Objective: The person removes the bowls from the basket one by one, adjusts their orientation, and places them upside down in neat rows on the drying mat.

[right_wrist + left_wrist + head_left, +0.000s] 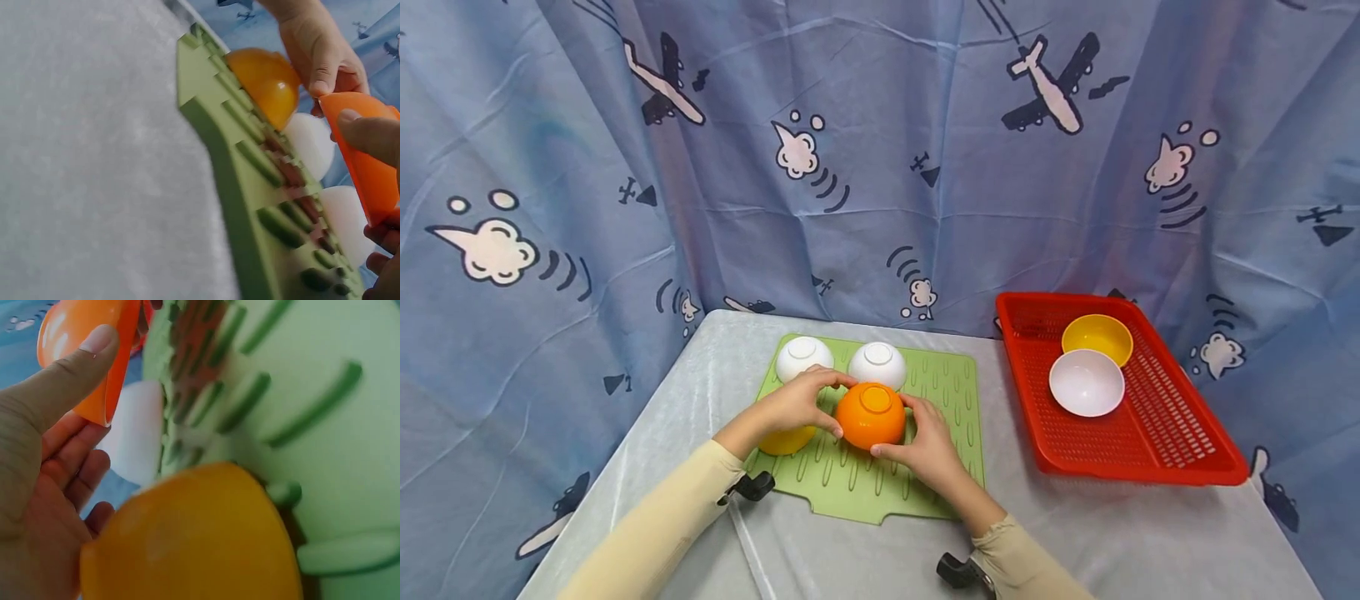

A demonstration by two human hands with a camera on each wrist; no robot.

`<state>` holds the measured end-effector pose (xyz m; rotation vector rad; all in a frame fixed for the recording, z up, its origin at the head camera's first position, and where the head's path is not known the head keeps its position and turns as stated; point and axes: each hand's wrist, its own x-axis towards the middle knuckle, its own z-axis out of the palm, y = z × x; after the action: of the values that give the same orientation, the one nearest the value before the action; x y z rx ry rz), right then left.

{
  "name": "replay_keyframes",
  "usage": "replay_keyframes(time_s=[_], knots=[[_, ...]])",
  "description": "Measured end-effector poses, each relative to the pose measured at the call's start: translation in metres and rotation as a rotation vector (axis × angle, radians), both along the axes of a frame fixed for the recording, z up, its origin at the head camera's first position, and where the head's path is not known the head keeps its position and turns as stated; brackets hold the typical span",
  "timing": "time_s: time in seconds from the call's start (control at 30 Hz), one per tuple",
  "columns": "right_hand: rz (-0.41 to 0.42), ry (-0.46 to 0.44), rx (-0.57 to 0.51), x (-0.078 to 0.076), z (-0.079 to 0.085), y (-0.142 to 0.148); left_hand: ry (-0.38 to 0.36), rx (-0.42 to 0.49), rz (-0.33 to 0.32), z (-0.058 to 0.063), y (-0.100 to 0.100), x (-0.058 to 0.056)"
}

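An orange bowl [871, 417], turned upside down, is held between both hands above the green drying mat [940, 433]. My left hand [801, 404] pinches its left side; in the left wrist view the thumb lies on the outside and fingertips are at the rim. On the opposite side my right hand [928, 442] grips it with thumb and fingers. Under the left hand sits an upturned yellow bowl [194, 537], partly hidden in the head view. Two upturned white bowls, a left one [801, 357] and a right one [880, 365], stand on the mat's far part.
To the right stands a red plastic basket [1195, 408] with perforated walls. A yellow bowl [1097, 335] and a white bowl [1086, 383] lie inside it, openings up. A patterned blue curtain [880, 167] hangs behind the table, which has a pale grey cover [677, 433].
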<state>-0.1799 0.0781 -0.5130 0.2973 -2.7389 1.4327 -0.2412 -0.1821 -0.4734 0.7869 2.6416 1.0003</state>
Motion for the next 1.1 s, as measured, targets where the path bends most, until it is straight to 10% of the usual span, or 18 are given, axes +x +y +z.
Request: replay_keyframes(time_s=[0.73,1.1], knots=[[0.013,0.153,0.269,-0.005,-0.023,-0.011,0.066,-0.371,-0.094,-0.002,0.014,-0.019],[0.037,0.177,0.349,0.0,-0.018,-0.015,0.05,-0.111,-0.12,-0.001,0.021,-0.008]])
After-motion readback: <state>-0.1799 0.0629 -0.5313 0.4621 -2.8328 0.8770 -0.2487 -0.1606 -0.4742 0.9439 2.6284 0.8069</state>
